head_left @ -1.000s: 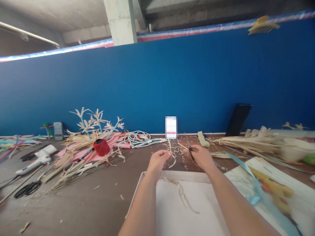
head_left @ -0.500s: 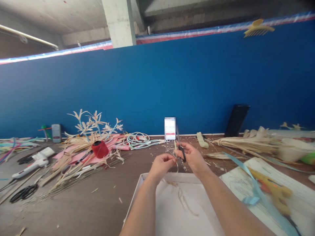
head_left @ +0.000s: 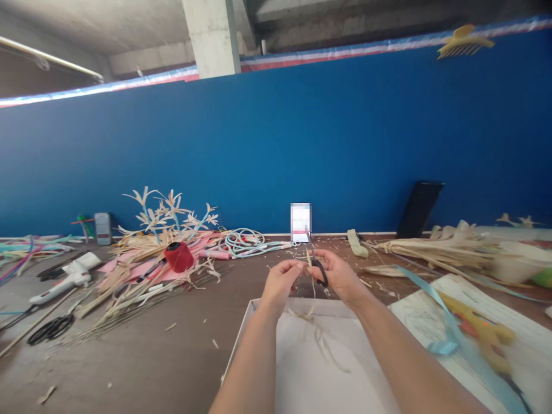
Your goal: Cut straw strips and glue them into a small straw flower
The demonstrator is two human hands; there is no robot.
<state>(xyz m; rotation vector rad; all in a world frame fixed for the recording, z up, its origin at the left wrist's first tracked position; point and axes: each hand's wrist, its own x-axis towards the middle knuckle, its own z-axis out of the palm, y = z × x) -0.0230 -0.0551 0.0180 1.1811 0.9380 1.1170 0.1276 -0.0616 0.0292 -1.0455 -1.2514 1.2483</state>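
Observation:
Above the far edge of a white box (head_left: 336, 391), my two hands come together. My right hand (head_left: 340, 279) is closed on scissors with black handles (head_left: 319, 273), their blades pointing up and away. Between the fingertips of my left hand (head_left: 280, 282) a thin pale straw-like strip (head_left: 313, 286) is pinched, and one end dangles toward the box. The fingers of both hands nearly touch. Several curled fibre strips (head_left: 321, 342) lie inside the box.
A lit phone (head_left: 301, 221) leans on the blue partition (head_left: 259, 144). To the left are straw flowers (head_left: 153, 218), a red thread spool (head_left: 179, 257), other scissors (head_left: 50, 329) and a white glue gun (head_left: 62, 287). At right are a yellow glue gun (head_left: 483, 333), blue ribbon (head_left: 444, 307) and husks (head_left: 431, 253).
My left hand's fingers have moved slightly up and closer to my right hand. The scissors stay in my right hand. The whole view has shifted a little.

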